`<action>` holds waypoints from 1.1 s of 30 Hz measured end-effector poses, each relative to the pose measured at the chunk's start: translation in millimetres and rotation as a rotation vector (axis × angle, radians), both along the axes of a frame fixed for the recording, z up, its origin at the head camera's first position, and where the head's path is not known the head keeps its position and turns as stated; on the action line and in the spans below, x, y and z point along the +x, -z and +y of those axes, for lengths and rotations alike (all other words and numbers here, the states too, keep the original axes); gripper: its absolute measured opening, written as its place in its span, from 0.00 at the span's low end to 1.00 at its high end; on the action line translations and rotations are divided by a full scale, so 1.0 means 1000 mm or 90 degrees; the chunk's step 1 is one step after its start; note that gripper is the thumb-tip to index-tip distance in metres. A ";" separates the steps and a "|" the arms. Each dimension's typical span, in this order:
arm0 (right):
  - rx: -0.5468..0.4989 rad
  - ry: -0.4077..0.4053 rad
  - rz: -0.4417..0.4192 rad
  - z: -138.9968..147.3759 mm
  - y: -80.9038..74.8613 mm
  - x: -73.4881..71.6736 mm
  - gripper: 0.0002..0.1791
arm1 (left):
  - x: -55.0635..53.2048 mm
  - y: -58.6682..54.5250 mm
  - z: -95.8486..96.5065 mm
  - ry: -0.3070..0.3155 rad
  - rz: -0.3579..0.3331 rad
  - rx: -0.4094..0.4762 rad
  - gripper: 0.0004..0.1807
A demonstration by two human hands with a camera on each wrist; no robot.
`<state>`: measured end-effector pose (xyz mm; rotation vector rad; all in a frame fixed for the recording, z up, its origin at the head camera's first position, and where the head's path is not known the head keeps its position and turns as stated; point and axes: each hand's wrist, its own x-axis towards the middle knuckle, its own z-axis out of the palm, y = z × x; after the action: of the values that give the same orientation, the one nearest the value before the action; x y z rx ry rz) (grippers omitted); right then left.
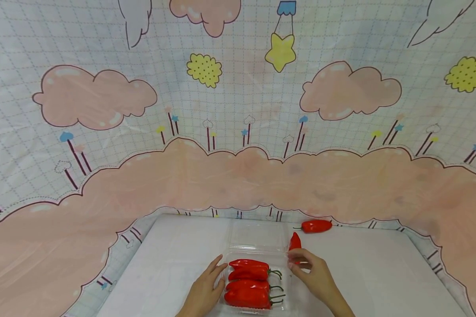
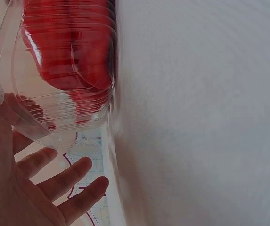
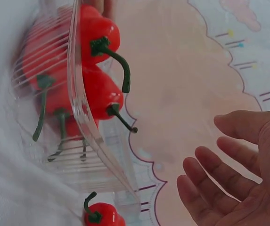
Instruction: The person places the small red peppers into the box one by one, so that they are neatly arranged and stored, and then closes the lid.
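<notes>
Several red peppers [image 1: 247,297] with green stems lie side by side in a clear plastic clamshell box [image 1: 258,237], its lid folded back. My left hand [image 1: 204,287] is at the box's left side, fingers extended; in the left wrist view the thumb side meets the box's rim, partly seen through the plastic. My right hand [image 1: 314,275] hovers by the box's right side, fingers loosely bent and apart, holding nothing in the right wrist view. Just beyond its fingers a loose red pepper [image 1: 295,241] lies on the table, partly hidden by the hand in the head view.
Another red pepper [image 1: 317,226] lies at the back of the white table [image 1: 365,264], right of the lid. Behind the table hangs a patterned cloth [image 1: 230,176] with clouds and stars, which also drops past the table's sides.
</notes>
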<state>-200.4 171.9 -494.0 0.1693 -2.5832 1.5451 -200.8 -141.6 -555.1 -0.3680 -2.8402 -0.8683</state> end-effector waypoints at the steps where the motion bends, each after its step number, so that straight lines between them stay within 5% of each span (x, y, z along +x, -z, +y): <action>1: -0.002 0.006 -0.008 0.001 0.000 -0.001 0.14 | 0.000 0.000 0.000 0.000 0.000 0.000 0.22; 11: -0.028 0.042 0.019 0.014 0.010 -0.011 0.16 | 0.000 -0.002 0.000 0.004 -0.006 0.002 0.21; 33: 0.018 0.116 -0.038 0.029 0.041 -0.047 0.21 | 0.000 0.000 -0.001 0.004 -0.002 -0.006 0.21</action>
<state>-246.9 201.3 -534.5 -0.1084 -2.5834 1.4705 -201.2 -142.4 -555.1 -0.3785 -2.8482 -0.8568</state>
